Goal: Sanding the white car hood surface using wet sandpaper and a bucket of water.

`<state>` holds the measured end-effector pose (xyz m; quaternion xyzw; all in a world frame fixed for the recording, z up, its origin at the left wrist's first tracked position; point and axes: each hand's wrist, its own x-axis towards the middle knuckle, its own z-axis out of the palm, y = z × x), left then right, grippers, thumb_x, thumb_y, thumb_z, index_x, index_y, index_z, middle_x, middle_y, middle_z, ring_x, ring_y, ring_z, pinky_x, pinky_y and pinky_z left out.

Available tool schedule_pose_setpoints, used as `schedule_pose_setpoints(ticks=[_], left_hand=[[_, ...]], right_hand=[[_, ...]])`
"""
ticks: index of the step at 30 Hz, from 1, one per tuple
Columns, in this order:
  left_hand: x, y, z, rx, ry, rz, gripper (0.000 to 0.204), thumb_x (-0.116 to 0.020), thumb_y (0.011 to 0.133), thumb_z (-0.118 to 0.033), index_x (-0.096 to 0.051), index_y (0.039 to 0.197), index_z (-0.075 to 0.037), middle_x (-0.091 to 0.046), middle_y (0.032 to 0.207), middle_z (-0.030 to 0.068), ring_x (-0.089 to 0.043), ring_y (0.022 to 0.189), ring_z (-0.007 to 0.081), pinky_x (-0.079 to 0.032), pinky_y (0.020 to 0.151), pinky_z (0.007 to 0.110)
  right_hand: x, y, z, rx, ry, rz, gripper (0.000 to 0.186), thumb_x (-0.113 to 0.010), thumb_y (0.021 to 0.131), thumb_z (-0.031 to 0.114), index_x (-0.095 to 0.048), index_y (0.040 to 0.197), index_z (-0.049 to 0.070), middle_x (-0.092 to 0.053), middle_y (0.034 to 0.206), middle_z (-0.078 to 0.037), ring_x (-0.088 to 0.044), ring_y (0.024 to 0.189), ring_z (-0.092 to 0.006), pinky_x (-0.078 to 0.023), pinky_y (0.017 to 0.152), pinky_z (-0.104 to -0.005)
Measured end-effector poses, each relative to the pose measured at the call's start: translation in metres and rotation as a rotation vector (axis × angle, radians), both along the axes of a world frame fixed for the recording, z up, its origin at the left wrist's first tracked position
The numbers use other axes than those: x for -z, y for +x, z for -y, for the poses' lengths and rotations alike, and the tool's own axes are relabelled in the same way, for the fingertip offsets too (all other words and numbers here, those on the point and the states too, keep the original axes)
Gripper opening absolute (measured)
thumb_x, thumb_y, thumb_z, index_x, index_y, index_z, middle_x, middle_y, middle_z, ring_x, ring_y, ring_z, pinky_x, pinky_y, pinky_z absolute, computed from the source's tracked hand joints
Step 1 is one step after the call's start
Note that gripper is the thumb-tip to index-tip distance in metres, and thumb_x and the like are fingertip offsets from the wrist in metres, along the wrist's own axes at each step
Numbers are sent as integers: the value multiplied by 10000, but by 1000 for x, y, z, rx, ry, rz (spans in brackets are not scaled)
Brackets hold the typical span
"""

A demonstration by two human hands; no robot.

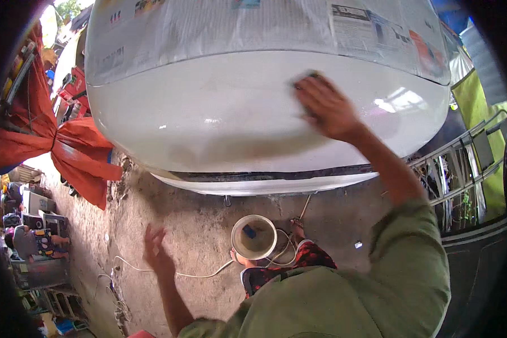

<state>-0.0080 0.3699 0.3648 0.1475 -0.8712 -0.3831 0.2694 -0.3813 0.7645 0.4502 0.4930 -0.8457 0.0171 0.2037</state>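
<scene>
In front of us is a large white panel [197, 93] of a vehicle, smooth and curved, which fills the upper middle of the view. On it, right of the centre, we see the right hand [325, 107], blurred, with its palm turned toward the panel. It grasps a small dark pad [306, 75], of which only the edge shows beyond the fingers; what kind of pad it is, we cannot tell. Bright reflections lie on the panel, and along its lower part there is a brownish-grey shade. Above, printed paper sheets [372, 28] cover the vehicle up to a curved line, and under the panel runs a dark band [265, 177].

The left hand [158, 250] is released: it hangs over the rough floor [169, 205] with its fingers apart, and it holds nothing. Between the arms, close to our feet, stands a pale round bucket [235, 242] with a blue piece [249, 231] inside. A light hose [203, 276] lies beside it, curving over the floor. Farther out, we see an orange-red cloth [87, 149], gathered in the middle, at left, and a metal frame [459, 141] with a yellow-green cloth [481, 163] at right.
</scene>
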Motion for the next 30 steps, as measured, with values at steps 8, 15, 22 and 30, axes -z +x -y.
schedule_pose_setpoints(ticks=[8, 15, 22, 30], left_hand=[[50, 51, -5, -220, 286, 58, 392, -444, 1004, -220, -527, 1324, -8, -672, 985, 115, -636, 897, 196, -508, 830, 358], [66, 71, -91, -56, 530, 311, 386, -386, 1034, -200, -468, 1370, -28, -692, 984, 132, -665, 900, 208, -516, 802, 330], [57, -37, -91, 11, 288, 156, 401, -413, 1033, -248, -468, 1373, -42, -673, 1061, 151, -663, 962, 242, -509, 876, 364], [117, 202, -73, -667, 739, 467, 421, -469, 974, -198, -497, 1347, -6, -680, 861, 109, -625, 763, 126, -525, 741, 284]], right_hand=[[6, 27, 85, 96, -54, -79, 698, -625, 834, 326, -402, 1433, 45, -346, 1520, -136, -283, 1425, -322, -170, 1189, -499], [16, 9, -119, 103, 341, -114, 683, -699, 773, 301, -484, 1372, 51, -429, 1475, -116, -340, 1405, -284, -212, 1179, -516], [16, 12, 122, -82, 88, -78, 683, -627, 845, 338, -414, 1425, 47, -335, 1536, -79, -275, 1435, -260, -169, 1199, -459], [35, 24, -34, 150, 269, -146, 711, -682, 800, 338, -440, 1410, 64, -387, 1504, -91, -318, 1414, -281, -189, 1182, -515]])
